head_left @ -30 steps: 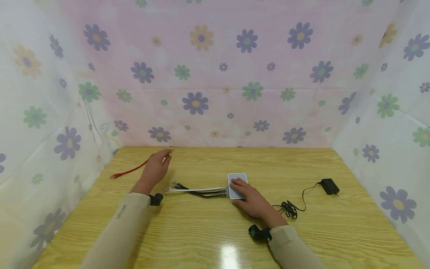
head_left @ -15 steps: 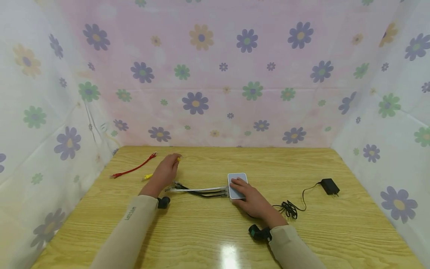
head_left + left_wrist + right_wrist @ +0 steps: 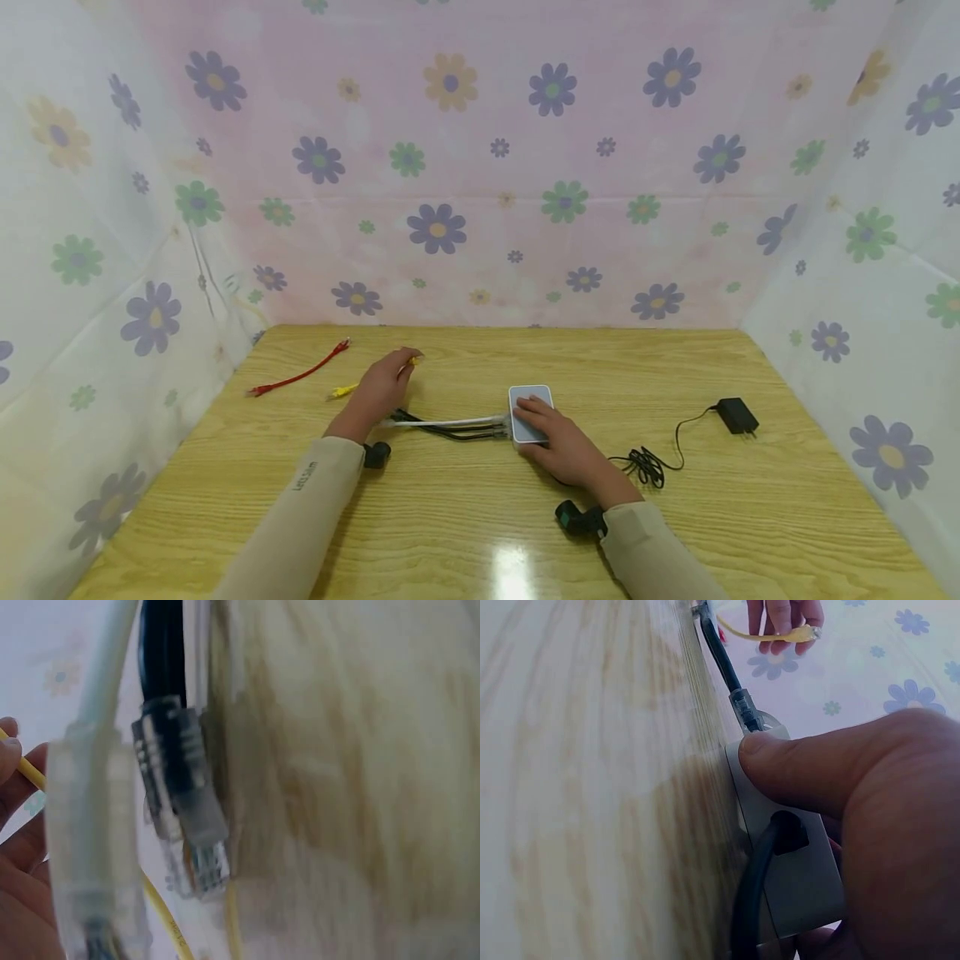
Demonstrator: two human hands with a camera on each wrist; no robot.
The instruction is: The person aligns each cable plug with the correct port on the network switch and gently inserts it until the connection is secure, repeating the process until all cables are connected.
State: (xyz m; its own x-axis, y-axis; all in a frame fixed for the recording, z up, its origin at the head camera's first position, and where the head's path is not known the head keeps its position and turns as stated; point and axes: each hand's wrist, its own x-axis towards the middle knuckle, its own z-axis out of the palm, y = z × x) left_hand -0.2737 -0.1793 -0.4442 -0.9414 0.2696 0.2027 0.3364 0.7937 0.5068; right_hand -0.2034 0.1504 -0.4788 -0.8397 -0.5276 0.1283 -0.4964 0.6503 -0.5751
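My left hand (image 3: 381,388) pinches a yellow network cable (image 3: 344,391) close to one plug, above the table's left-middle part. Its other end trails behind the hand. From the right wrist view, the yellow plug (image 3: 802,634) sticks out past the left fingertips. My right hand (image 3: 562,450) grips a small white-and-grey network switch (image 3: 531,394), fingers spread over its top and the thumb against its side. A white cable (image 3: 442,422) and several black cables (image 3: 457,437) run left from the switch. Their loose ends lie by the left wrist, partly hidden.
A red network cable (image 3: 300,381) lies at the far left. A black power adapter (image 3: 737,416) sits at the right, its cord (image 3: 647,468) bundled beside the right hand. Flowered cloth (image 3: 480,167) encloses the table's back and sides.
My left hand has moved right and slightly nearer, drawing the yellow cable with it and uncovering the red cable's end. The right hand and the switch have stayed in place.
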